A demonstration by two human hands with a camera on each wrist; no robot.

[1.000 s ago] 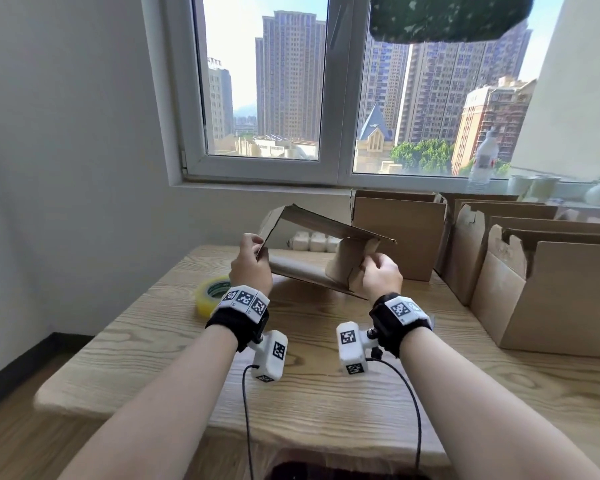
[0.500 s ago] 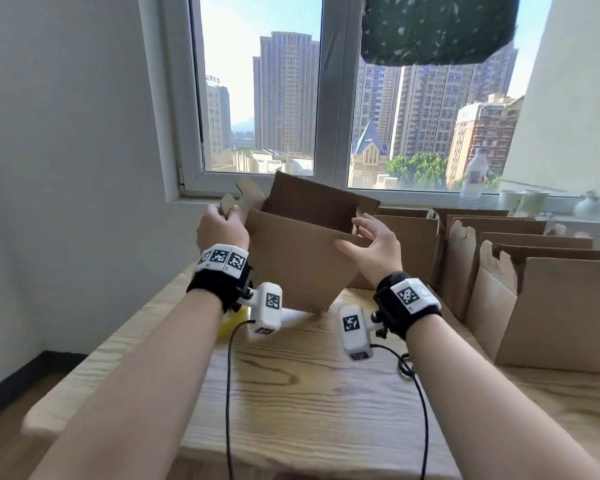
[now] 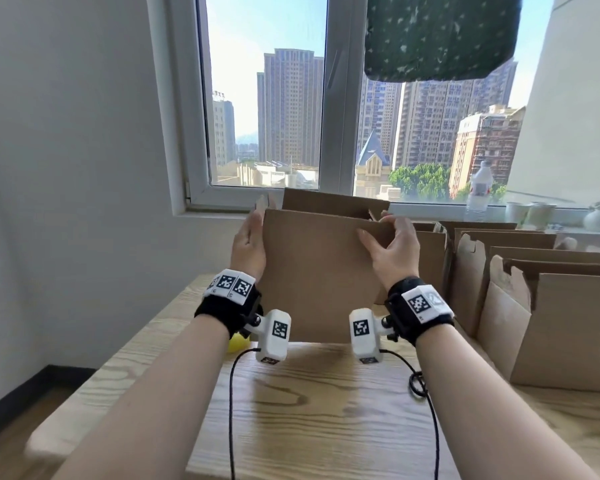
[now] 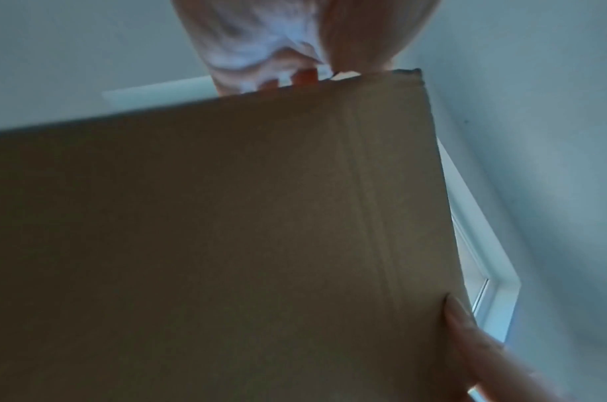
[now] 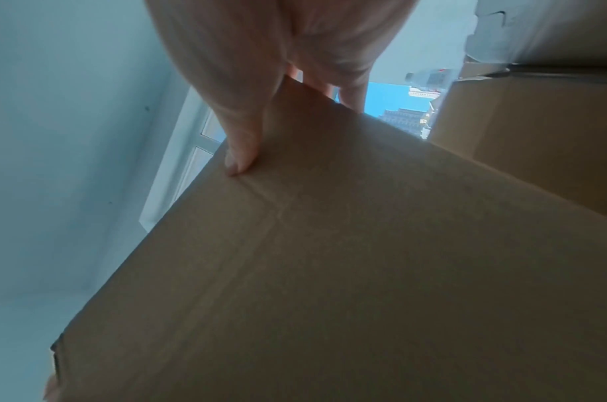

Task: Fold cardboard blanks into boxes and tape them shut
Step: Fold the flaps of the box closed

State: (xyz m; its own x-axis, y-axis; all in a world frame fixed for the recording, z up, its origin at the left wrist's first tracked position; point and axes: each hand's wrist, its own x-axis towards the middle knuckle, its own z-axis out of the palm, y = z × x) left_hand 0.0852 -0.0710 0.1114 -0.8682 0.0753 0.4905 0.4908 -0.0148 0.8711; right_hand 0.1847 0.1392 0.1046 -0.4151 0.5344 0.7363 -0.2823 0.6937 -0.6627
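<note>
A brown cardboard box (image 3: 319,271) stands upright over the wooden table (image 3: 309,410), its top open and a small flap (image 3: 262,202) sticking up at the left. My left hand (image 3: 250,240) holds its left side, palm against the wall, fingertips (image 4: 303,76) over the edge. My right hand (image 3: 392,244) grips the upper right corner, thumb (image 5: 241,160) on the near face, fingers over the top edge. The box (image 4: 208,244) fills both wrist views. A yellow tape roll (image 3: 238,342) peeks out behind my left wrist.
A row of folded open-topped boxes (image 3: 568,323) stands along the table's right side and behind the held box. On the windowsill are a water bottle (image 3: 478,188), paper cups (image 3: 530,213) and a small vase (image 3: 598,220). Cables (image 3: 420,382) hang from the wrist cameras.
The half-flattened blank has been opened into a box shape, turned upright and raised. My right hand moved from the near flap to the upper right corner; my left hand shifted to the left side.
</note>
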